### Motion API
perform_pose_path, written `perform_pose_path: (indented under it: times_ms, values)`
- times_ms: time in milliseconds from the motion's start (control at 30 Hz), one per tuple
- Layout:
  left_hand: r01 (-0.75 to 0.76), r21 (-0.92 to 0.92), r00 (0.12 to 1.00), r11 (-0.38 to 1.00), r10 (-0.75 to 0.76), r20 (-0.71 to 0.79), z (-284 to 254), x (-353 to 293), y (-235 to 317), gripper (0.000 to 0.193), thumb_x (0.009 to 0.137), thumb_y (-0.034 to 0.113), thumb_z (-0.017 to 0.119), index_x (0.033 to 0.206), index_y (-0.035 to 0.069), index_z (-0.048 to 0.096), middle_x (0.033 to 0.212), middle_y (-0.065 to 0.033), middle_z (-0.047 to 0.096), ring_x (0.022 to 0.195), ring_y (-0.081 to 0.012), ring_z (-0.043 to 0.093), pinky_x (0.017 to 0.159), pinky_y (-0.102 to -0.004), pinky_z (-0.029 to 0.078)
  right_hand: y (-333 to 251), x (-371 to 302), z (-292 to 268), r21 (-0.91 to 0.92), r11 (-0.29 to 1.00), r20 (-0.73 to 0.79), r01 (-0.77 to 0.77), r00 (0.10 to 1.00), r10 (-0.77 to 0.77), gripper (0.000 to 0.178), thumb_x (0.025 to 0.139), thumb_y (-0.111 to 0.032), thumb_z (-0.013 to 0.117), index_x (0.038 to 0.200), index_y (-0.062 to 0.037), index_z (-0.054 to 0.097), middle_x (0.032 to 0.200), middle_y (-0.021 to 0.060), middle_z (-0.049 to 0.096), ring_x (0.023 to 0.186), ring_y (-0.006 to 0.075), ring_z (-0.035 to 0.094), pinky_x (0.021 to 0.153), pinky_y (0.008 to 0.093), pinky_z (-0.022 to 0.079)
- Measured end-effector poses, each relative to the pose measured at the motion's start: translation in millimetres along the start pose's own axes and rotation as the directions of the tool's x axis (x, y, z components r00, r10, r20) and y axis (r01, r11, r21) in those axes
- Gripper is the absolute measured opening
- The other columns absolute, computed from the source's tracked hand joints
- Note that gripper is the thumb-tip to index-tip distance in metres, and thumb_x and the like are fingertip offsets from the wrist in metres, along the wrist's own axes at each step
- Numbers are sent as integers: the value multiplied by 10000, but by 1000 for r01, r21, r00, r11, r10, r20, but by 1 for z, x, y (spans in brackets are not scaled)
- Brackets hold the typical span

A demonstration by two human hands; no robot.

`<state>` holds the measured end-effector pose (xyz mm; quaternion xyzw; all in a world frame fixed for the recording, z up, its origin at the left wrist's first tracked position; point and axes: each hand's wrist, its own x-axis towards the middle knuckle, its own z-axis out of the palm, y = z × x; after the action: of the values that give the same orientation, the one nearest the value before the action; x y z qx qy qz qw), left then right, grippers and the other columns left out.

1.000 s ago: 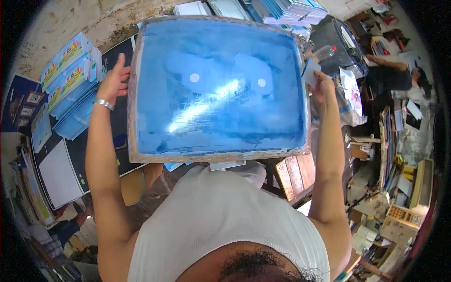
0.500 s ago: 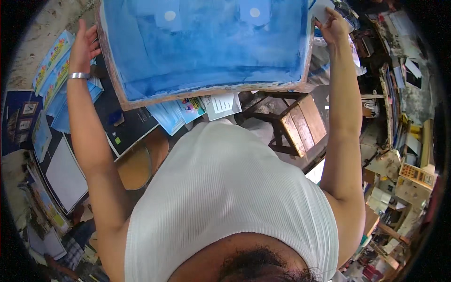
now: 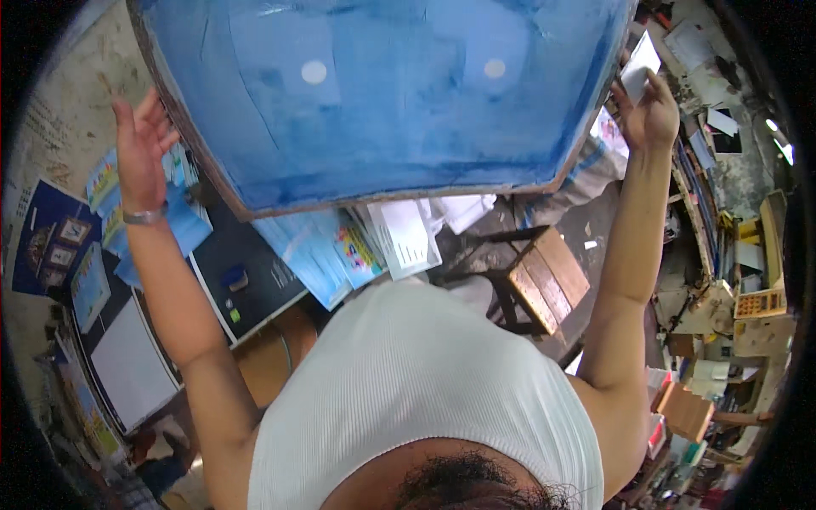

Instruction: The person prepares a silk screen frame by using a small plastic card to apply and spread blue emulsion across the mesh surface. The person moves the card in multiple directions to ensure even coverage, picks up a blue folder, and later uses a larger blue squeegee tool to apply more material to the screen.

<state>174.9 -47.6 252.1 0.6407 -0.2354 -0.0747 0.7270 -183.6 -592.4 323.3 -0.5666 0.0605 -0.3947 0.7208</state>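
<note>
A large wood-framed blue screen (image 3: pixel 391 136), its panel streaked and marked with two round white spots, spans the top of the head view. At its left edge, my left hand (image 3: pixel 143 161) is open, with the palm toward the wooden border and the fingers spread. Whether those fingertips touch the border I cannot tell. Beside the right edge, my right hand (image 3: pixel 650 119) pinches a white card (image 3: pixel 640 68) between thumb and fingers. Under the near edge lie light-blue printed sheets (image 3: pixel 310 255) and a white printed sheet (image 3: pixel 405 238).
Below the screen is a black tabletop (image 3: pixel 246 280) with a small dark-blue object (image 3: pixel 235 276) on it. A wooden stool (image 3: pixel 548 280) stands right of my lap. Cluttered shelves (image 3: pixel 756 272) line the right side, and more printed sheets (image 3: pixel 183 212) lie near my left wrist.
The screen looks larger and closer, with its edges farther apart. Both hands sit lower in view, the right one shifted outward with the white card. More of the sheets underneath shows.
</note>
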Motion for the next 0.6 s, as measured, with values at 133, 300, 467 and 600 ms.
perform_pose_path:
  times_ms: [133,300,467,600]
  values:
    - [-93,-91,996,991,94,9,21,-11,11,938,941,704,215,1476,-66,240,1510,-234,310,1375,-349,348,1123,-450,258,-25,-43,10,109,990,44,85,995,-90,465,966,-196,429,1338,84,425,1301,213,556,1083,345,593,882,421,530]
    - [-140,-266,982,954,169,88,67,-6,27,948,923,724,247,1496,-29,188,1514,-214,296,1392,-347,308,1140,-466,216,-46,-77,-30,321,931,145,173,963,-229,456,963,-167,394,1372,33,394,1334,219,516,1211,375,513,995,550,452]
    - [-181,-394,949,901,265,170,105,11,38,975,883,752,348,1472,-14,223,1420,-192,379,1300,-336,381,1113,-483,250,-73,-115,-46,407,897,281,173,911,-303,484,951,-189,376,1380,34,377,1353,286,464,1242,439,452,1046,572,362]
    - [-82,-542,970,837,190,148,142,8,49,861,930,685,292,1482,27,221,1433,-198,368,1324,-395,340,1134,-560,201,-83,-152,-56,468,863,229,192,917,-328,384,939,-202,361,1113,78,558,1352,315,460,1243,464,434,1036,596,329]
